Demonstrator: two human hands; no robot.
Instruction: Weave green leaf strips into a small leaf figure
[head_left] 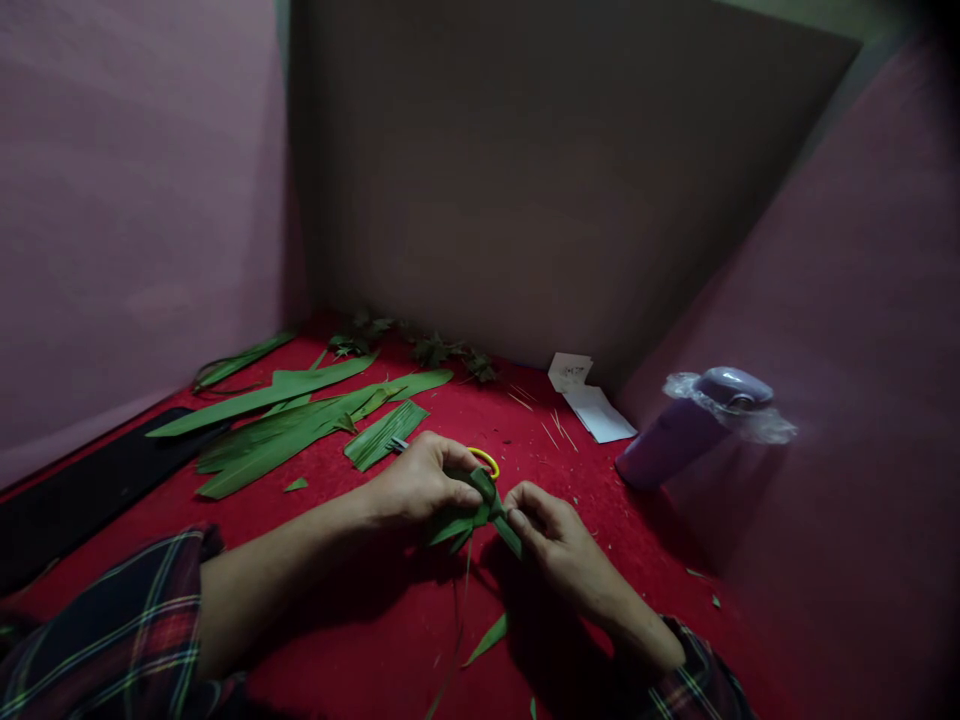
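The red cloth spreads beneath both hands and well beyond them. To the far left of the left hand lies a black mat, and between that and the hand long leaves lie slantwise, their right ends reaching away from the person. The purple bottle, plastic film around its top, leans beyond and to the right of the right hand. The left hand is closed, thumb and fingers pinched together on the folded leaf; the right hand is closed too, thumb and forefinger nipping its right edge, the other fingers curled in. The folded leaf sits between the two sets of fingertips, its long axis roughly crosswise: the pointed ends fan out to the lower left under the left hand, and one flat strip slants down to the right, in front of the right fingertips. A thin strand hangs from it towards the person. Beyond the right hand lie a white card and, nearer, thin sticks. A yellow ring shows just beyond the left fingertips, and a green scrap lies left of the left hand
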